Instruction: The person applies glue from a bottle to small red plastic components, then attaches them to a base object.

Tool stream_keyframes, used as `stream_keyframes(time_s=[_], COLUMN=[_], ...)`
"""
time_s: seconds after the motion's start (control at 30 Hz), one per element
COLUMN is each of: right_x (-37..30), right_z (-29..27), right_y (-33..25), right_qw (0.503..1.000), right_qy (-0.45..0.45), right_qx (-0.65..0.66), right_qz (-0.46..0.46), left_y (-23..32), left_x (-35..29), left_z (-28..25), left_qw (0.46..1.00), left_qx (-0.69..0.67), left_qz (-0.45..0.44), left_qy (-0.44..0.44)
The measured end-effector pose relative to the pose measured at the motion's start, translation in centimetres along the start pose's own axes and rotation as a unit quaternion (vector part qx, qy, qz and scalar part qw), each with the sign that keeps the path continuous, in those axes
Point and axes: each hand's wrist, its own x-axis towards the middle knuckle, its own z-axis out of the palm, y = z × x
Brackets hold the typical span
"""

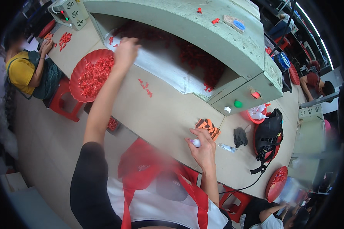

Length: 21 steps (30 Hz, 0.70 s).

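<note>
"How's the light over your desk (166, 120)?"

"Fairly bright and even, but the hollow of the green cabinet (172, 19) sinks into deep shadow. At upper right a tube light (311, 28) glares white."

"And is it sharp?"

"My right fingers (203, 135) are clear enough; a hazy smear softens my red apron (141, 166). The cabinet's edges bow, and black closes in round the rim."

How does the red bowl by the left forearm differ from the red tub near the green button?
The red bowl looks clearly wider than the red tub. The bowl holds heaped small red pieces, while the tub holds whitish bottles. Both are red, open-topped containers.
</note>
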Motion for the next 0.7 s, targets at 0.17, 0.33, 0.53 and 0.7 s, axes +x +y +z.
stream_keyframes(time_s=[0.17, 0.33, 0.53, 0.7], right_x=[-0.7, -2.5, -1.4, 0.6], right_z=[-0.5, -2.1, -2.5, -3.3], right_y=[-1.1, -0.5, 0.4, -2.9], right_qw=[0.999, 0.998, 0.978, 0.870], right_qy=[0.010, 0.021, 0.064, 0.015], right_qx=[0.020, 0.022, 0.151, 0.484], right_qz=[0.027, 0.060, 0.127, 0.092], left_y=[3.0, -0.6, 12.8, 17.2], left_x=[4.0, 3.5, -8.5, -16.8], left_z=[14.2, 15.6, -1.6, -8.4], left_qw=[0.993, 0.987, 0.442, 0.357], left_qx=[0.032, 0.118, -0.757, -0.758], left_qz=[-0.003, 0.108, -0.362, -0.398], left_qy=[-0.111, 0.010, -0.316, -0.372])
